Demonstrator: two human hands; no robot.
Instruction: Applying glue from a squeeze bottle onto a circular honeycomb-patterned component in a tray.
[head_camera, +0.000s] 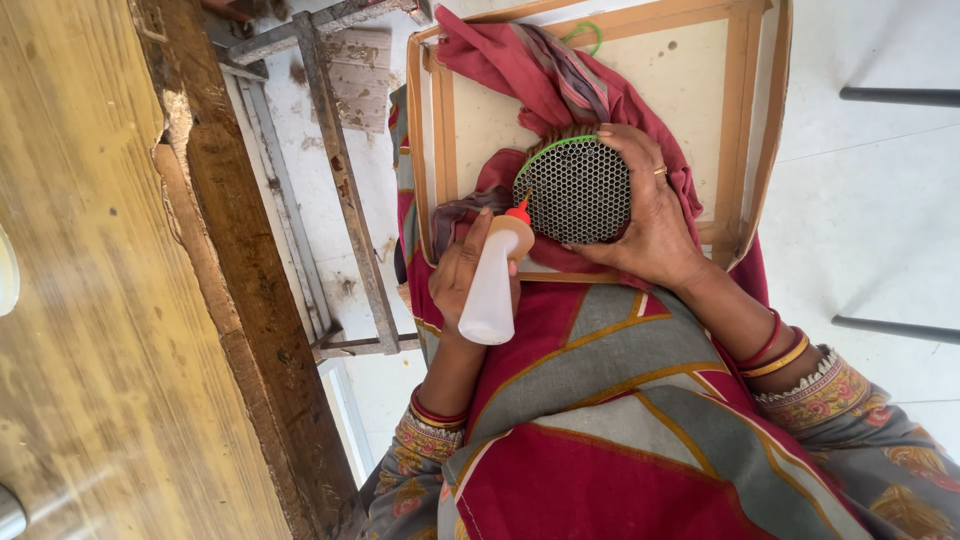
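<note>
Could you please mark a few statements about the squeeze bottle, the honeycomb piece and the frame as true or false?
1. The left hand holds a white squeeze bottle. True.
2. The bottle has a blue nozzle. False: its nozzle is red, on an orange cap.
3. The right hand steadies a round honeycomb-mesh piece with a green rim. True.
4. The nozzle points away from the mesh piece. False: its tip sits at the piece's lower left edge.
5. A wooden frame lies under the red cloth and the mesh piece. True.
6. The right wrist is bare. False: it wears red and gold bangles.
</note>
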